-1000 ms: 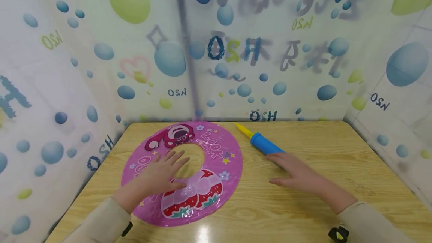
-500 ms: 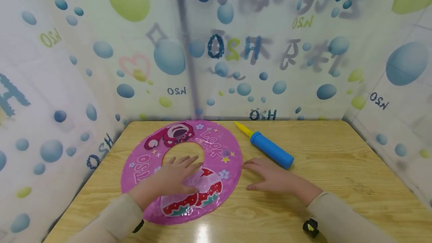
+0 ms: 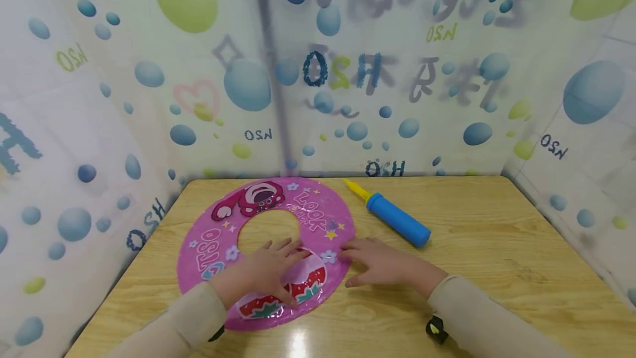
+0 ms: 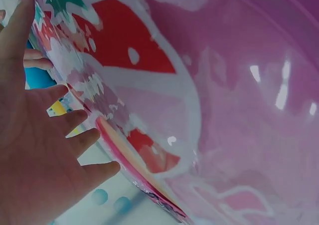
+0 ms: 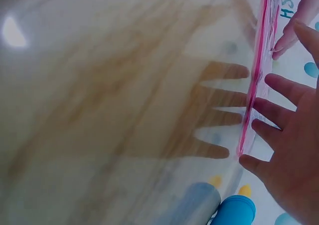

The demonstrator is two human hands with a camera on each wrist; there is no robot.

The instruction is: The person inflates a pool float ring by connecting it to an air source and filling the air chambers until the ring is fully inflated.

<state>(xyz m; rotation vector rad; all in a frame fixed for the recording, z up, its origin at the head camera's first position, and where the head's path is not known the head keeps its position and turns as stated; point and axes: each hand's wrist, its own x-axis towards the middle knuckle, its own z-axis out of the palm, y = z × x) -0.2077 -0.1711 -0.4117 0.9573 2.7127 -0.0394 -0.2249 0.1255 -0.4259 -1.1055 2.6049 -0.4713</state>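
A flat pink swim ring (image 3: 199,242) printed with strawberries and a bear lies on the left half of the wooden table. My left hand (image 3: 265,272) is over its near part, fingers spread; in the left wrist view that hand (image 4: 50,135) hovers close above the glossy vinyl. At the ring's right edge is my right hand (image 3: 380,261), fingers extended. The right wrist view has this hand (image 5: 289,120) with its fingertips right at the ring's edge (image 5: 254,85). Neither hand grips anything. A blue hand pump (image 3: 399,220) with a yellow nozzle lies behind the right hand.
The wooden table (image 3: 497,247) reaches to a back wall (image 3: 348,148) covered in bubble-print sheeting, with similar walls on both sides. Light glares off the table's near edge. A black wrist strap piece (image 3: 436,329) hangs beneath the right sleeve.
My right hand has left the pump and moved left to the ring's edge, uncovering the pump's end. My left hand has shifted right and nearer over the strawberries.
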